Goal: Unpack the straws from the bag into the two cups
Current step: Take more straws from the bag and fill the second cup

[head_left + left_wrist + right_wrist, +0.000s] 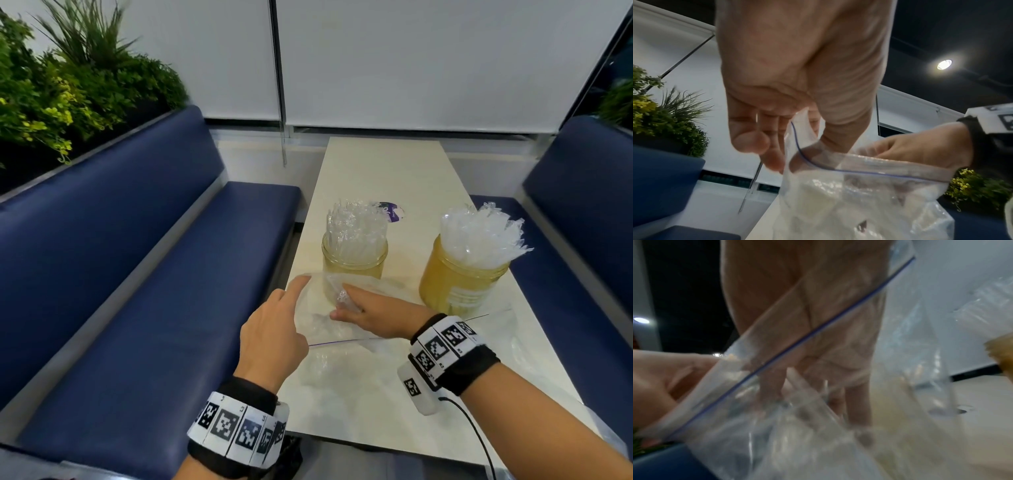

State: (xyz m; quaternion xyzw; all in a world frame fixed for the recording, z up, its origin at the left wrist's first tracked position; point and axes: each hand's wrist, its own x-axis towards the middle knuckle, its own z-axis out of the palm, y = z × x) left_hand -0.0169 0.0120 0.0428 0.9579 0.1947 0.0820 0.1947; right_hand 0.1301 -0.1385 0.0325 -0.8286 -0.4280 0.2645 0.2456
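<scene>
right cup (pixel 459 284) label – white, writing unreadable.

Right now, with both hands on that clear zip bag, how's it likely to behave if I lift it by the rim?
The bag is thin, crumpled film, so it will likely sag and fold rather than hold shape. It looks nearly empty, so probably very light. With the left hand pinching its rim and the right hand inside, the glossy film may slip.
</scene>
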